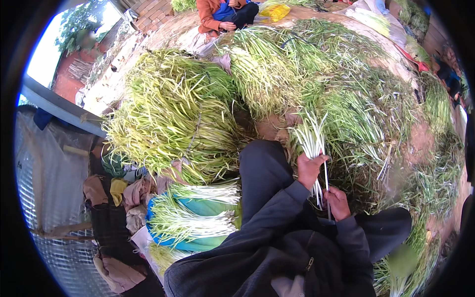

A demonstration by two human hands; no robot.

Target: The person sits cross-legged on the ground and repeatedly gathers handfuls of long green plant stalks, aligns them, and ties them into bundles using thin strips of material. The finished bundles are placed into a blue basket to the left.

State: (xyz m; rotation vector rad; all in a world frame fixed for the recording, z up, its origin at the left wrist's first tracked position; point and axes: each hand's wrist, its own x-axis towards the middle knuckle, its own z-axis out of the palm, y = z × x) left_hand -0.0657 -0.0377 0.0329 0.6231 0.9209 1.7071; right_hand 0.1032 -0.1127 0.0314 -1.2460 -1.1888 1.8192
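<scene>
My left hand (309,171) is closed around a small bunch of white-stemmed leafy stalks (311,138), which look like garlic greens or chives. Their pale leaf ends fan out above the fist, and the white lower ends stick out below it. A single stalk (326,174) stands slightly apart on the bunch's right side. Around the lower part of that stalk, the fingers of my right hand (337,202) are pinched. Both hands are in front of my crossed legs (265,178). Beside my left knee, neat bundles of white stalks (207,223) lie on a blue-green cloth (200,243).
A large tied heap of yellow-green stalks (174,115) rises at front left. Loose greens and trimmings (352,115) spread ahead and right. Another person (219,16) sits at the far side near a yellow bag (275,13). Crumpled cloths (135,195) and translucent sheeting (55,178) are at left.
</scene>
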